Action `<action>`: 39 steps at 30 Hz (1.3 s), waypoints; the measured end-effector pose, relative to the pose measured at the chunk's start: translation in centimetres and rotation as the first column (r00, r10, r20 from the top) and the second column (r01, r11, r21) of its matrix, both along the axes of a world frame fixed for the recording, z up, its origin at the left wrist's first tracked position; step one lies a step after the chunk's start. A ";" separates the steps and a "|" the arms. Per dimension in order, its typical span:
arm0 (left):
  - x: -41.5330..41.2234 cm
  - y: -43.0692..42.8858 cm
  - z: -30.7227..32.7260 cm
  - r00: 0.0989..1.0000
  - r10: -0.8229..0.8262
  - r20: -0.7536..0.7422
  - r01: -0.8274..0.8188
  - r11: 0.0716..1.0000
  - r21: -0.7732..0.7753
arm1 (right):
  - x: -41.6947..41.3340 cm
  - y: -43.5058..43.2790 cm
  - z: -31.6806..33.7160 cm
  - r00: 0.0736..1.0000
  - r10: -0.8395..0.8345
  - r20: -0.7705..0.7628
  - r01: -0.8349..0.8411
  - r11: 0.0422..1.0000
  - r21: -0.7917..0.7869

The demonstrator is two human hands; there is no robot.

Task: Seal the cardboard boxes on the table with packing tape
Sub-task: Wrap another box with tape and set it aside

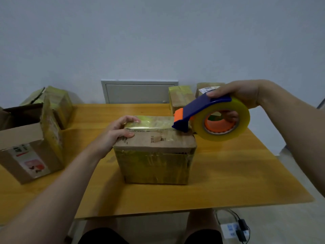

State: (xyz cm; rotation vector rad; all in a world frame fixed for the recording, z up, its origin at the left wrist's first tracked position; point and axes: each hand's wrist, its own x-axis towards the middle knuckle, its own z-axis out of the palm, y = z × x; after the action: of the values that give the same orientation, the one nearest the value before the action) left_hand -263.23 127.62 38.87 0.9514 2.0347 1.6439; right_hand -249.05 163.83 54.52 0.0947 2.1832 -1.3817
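A closed cardboard box [154, 155] stands in the middle of the wooden table [228, 173]. A strip of yellowish tape [151, 123] runs across its top. My left hand [121, 131] rests on the box's left top edge, fingers pressing the tape's left end. My right hand [237, 95] grips a blue and orange tape dispenser [197, 113] loaded with a clear yellowish roll [223, 120]. The dispenser's blade end sits on the box top at the tape's right end.
An open cardboard box [29, 147] stands at the table's left, with a taped box [52, 103] behind it. Two taped boxes [181, 97] sit at the back right. A grey wall panel [139, 92] is behind the table. Cables and a power strip [233, 228] lie on the floor.
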 end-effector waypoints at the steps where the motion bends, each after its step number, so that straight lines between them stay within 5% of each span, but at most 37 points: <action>1: -0.1 -0.1 1.0 0.999 -0.001 -0.039 -0.002 0.997 -0.078 | 0.1 -0.2 -0.6 1.000 -0.008 -0.021 0.008 1.000 -0.004; 5: 0.3 0.7 6.3 0.929 -0.098 -0.357 -0.134 0.810 -0.571 | 0.5 -0.5 -2.3 0.994 -0.074 -0.081 0.068 0.995 -0.075; 12: 4.6 6.5 6.9 0.812 -0.400 -0.426 -0.049 0.680 -0.732 | 0.4 -1.6 -3.3 0.985 -0.103 -0.136 0.088 0.990 -0.111; 22: 2.1 3.5 5.5 0.721 -0.387 -0.575 -0.124 0.744 -0.656 | 0.3 -3.1 -3.6 0.998 -0.052 -0.041 0.046 0.988 -0.149; 39: 1.5 2.0 6.2 0.780 -0.378 -0.498 -0.081 0.729 -0.680 | 2.5 -0.1 -4.1 0.999 -0.007 -0.034 -0.001 0.976 -0.219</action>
State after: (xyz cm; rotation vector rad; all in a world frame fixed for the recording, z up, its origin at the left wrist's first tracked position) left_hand -261.73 129.60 45.09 1.4141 2.5627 0.3750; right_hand -246.54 163.71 50.44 -0.0074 2.0428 -1.6266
